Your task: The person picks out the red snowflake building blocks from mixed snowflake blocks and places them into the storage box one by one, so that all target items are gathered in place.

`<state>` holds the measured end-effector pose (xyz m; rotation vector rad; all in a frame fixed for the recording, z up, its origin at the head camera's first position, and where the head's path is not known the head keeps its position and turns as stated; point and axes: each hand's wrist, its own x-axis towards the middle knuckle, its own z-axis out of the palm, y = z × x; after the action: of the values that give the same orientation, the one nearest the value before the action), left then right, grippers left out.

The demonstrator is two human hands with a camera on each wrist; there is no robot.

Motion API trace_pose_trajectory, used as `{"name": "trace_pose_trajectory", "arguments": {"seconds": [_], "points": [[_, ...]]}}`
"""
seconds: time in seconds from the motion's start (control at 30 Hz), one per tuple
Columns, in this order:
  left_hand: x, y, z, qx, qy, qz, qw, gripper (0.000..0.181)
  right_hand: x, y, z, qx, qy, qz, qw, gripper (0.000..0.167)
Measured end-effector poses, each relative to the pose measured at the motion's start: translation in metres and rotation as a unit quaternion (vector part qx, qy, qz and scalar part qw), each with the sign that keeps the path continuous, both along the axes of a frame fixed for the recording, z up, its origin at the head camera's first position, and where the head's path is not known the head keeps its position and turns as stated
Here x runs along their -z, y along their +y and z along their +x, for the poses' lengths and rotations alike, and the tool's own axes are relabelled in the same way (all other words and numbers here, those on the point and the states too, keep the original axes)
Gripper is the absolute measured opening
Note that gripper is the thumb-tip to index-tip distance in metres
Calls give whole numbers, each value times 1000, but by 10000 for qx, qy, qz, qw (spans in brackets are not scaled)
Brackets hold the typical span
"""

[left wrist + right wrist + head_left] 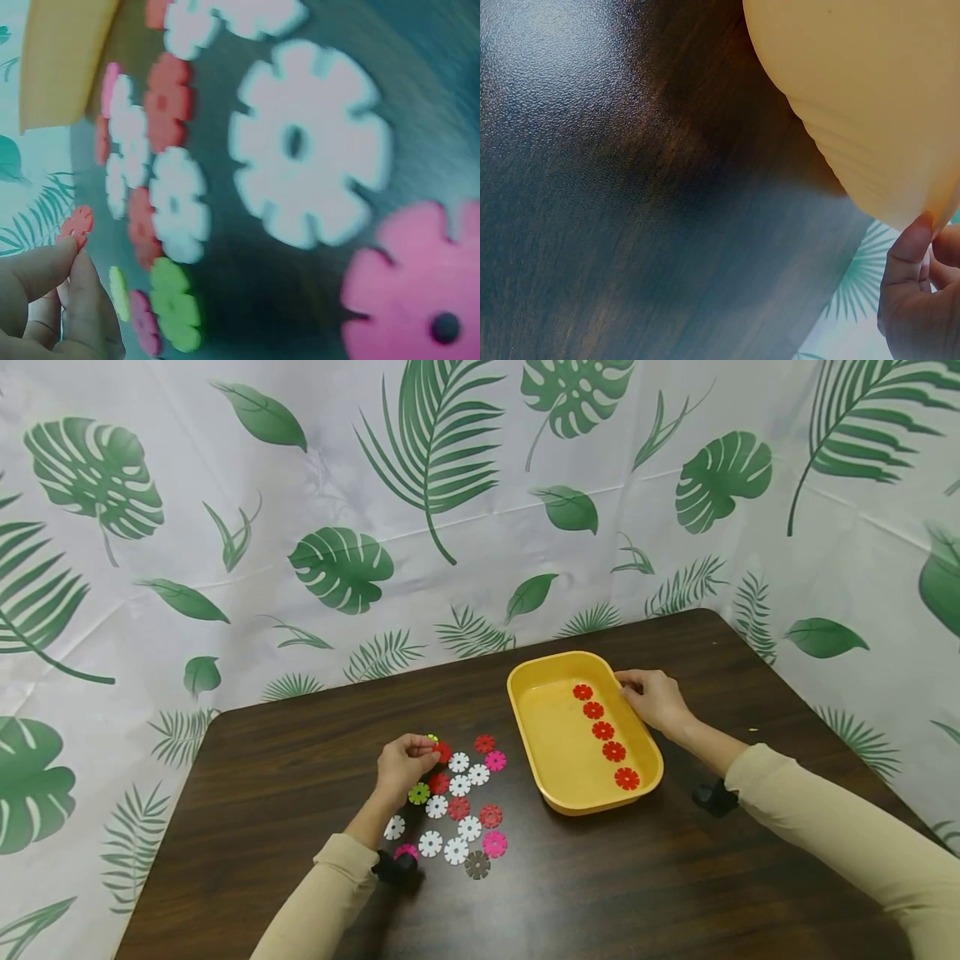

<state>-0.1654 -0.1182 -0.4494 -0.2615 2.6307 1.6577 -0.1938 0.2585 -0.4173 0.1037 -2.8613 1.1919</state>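
My left hand pinches a red notched flower disc between thumb and fingertips, just above a loose group of similar discs on the table. White discs, red ones, pink ones, green ones and a brownish-grey one lie in that group. With its thumb and fingers, my right hand grips the right rim of a yellow plastic tray. Inside the tray, several red discs form a line along the right side.
The dark wood-grain table carries everything. Behind it and at the right hangs a white cloth printed with green leaves. Both wrists wear a small black device.
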Motion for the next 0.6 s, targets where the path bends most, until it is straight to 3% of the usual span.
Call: {"name": "trace_pose_trajectory", "arguments": {"seconds": [0.17,0.33,0.6], "points": [[-13,8,-4,-42,-315,989,9946,22,0,-1,-1,18,44,12,10000,34],[-26,23,-10,153,-395,1614,9860,23,-1,-1,0,4,72,29,10000,34],[-52,70,-24,407,-570,2373,9689,23,-2,-1,2,-17,109,38,9999,35]]}}
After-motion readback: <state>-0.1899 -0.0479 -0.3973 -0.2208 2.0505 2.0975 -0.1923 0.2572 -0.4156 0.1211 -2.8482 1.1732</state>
